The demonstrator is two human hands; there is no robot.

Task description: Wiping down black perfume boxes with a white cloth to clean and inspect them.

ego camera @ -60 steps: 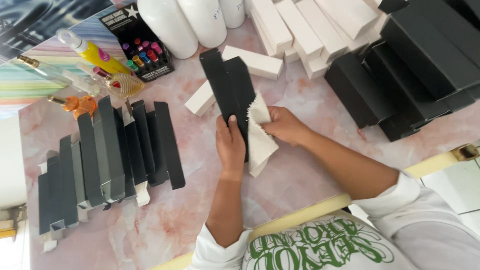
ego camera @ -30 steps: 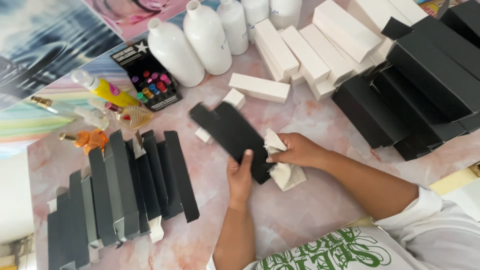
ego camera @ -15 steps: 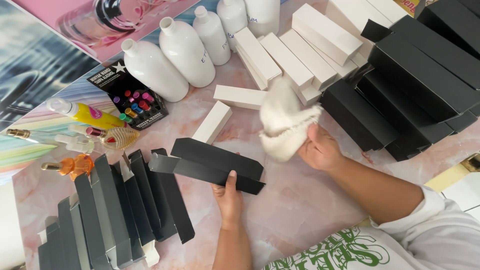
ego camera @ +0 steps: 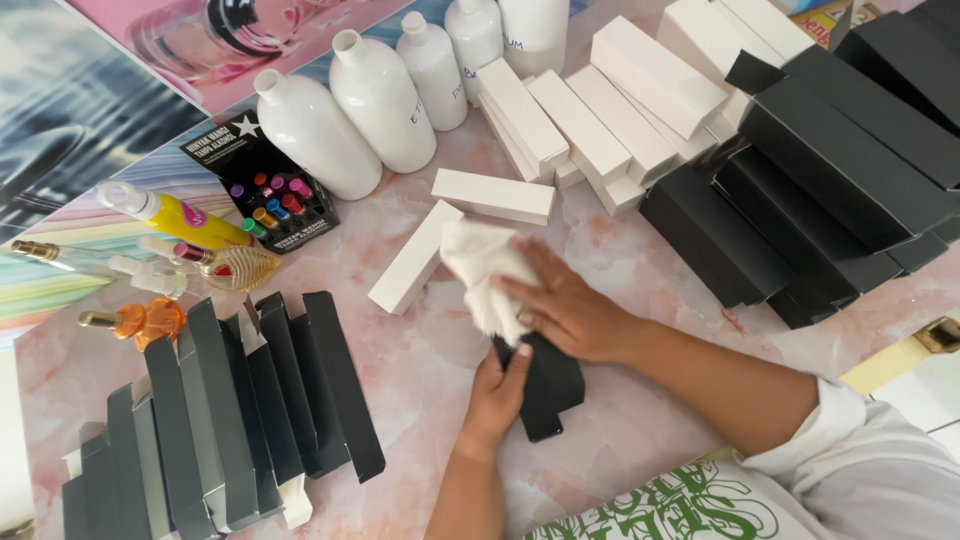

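A black box (ego camera: 548,385) lay on the pink marbled table (ego camera: 420,370) at lower centre, mostly hidden beneath both hands. The left hand (ego camera: 497,392) gripped its near edge, fingers closed on it. The right hand (ego camera: 565,310) pressed a crumpled white cloth (ego camera: 485,270) onto its top, so the box's far end could not be seen. Two loose white boxes (ego camera: 455,225) sat just above. Five white bottles (ego camera: 380,100) stood at upper centre, two cut off by the frame. Flattened black cartons (ego camera: 230,410) fanned lower left; assembled black boxes (ego camera: 840,170) filled the upper right.
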